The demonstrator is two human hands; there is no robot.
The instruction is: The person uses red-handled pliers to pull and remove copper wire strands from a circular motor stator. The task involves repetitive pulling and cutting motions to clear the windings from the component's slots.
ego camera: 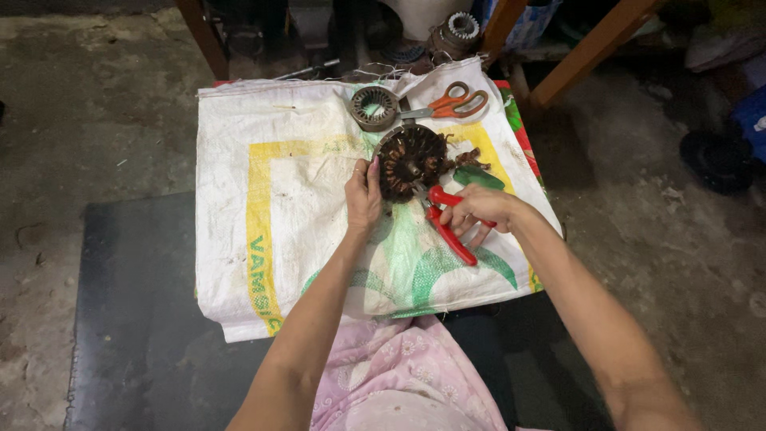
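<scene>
— What has the person got on that low table?

— A round motor stator, dark, wound with copper wire, standing on edge on a white woven sack spread over the top. The sack has yellow bands and a green pattern on it.

— And the hands?

— The left hand is against the stator's left rim, fingers curled up along its edge, thumb on the near side, steadying it. The right hand is wrapped around the red handles of a pair of cutters, fingers closed on them. The cutter's nose is right at the stator's lower right edge, touching the windings as far as I can see; whether the blades are biting wire I cannot tell from here.

— Anything loose around it?

— A small clump of brownish wire scraps just to the right of the stator, beside a green piece lying on the sack. Farther back, near the far edge, a bare grey stator core with slotted teeth, lying flat, and touching it a pair of orange-handled scissors.

— Where is the person sitting?

— Close behind the table, pink flowered cloth over the lap, a dark mat on the concrete floor underneath.
</scene>
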